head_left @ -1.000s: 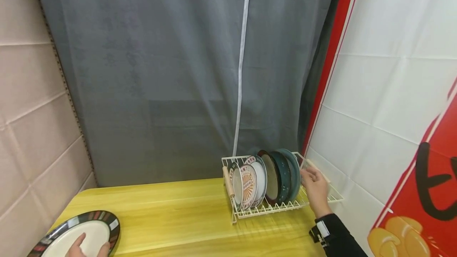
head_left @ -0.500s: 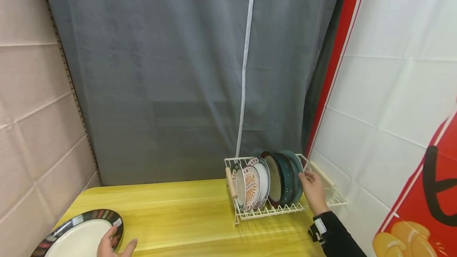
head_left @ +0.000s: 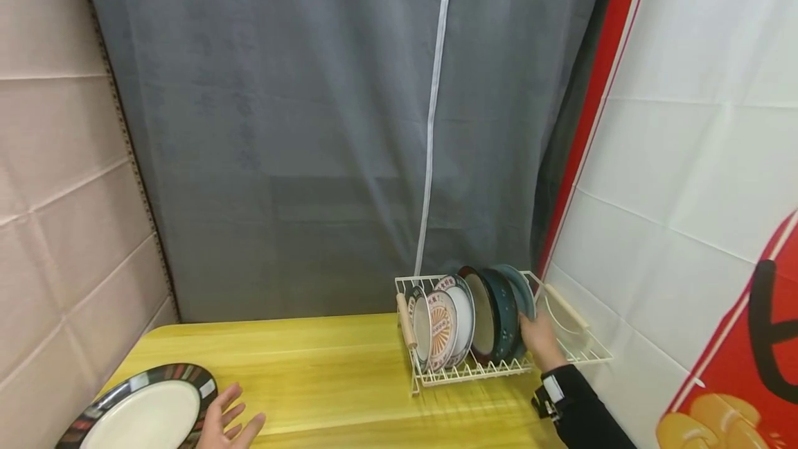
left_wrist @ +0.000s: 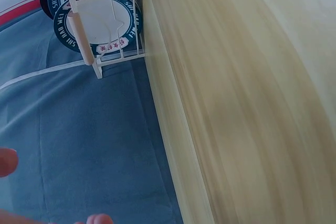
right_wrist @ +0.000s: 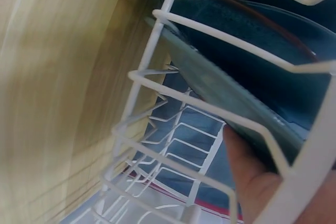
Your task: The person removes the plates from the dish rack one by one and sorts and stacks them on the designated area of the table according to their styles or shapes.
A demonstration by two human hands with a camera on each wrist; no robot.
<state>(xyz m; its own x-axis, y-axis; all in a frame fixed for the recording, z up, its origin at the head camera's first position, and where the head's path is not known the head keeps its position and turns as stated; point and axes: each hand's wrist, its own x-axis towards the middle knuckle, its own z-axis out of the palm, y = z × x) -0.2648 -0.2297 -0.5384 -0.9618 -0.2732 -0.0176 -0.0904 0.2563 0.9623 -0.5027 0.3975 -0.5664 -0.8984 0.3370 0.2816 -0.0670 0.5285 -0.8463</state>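
Head view: wooden tabletop (head_left: 324,397), grey curtain (head_left: 324,158) behind. White wire dish rack (head_left: 474,374) stands toward the far right corner. In it, dishes on edge: sunburst plate (head_left: 442,330) toward the left end, then a cream-faced dish (head_left: 481,317) with a brown rim, a dark speckled dish (head_left: 503,314), and outermost the teal plate (head_left: 526,294), its bottom down among the wires. Right hand (head_left: 544,339) at that teal plate, on its near right side, fingers partly hidden. Left hand (head_left: 229,420) at the near left of the tabletop, fingers spread well apart, nothing held; just beside the right rim of the dark-rimmed plate (head_left: 146,416), which lies flat by the left edge. Cannot tell whether hand and rim touch.

Left wrist view: two bits of the left hand at the frame's edge, no object between them. Rack's end and its wooden handle (left_wrist: 81,39) well apart from the hand.

Right wrist view: teal plate slants behind the wires; one digit lies against its outer face. Other fingers out of sight, so cannot tell whether the hand pinches it.

Judgement: step in hand looks like seating or steadying the teal plate. Next move calls for keeping it upright between wires, knuckles clear of the rack's bars, neighbouring dishes unpushed.
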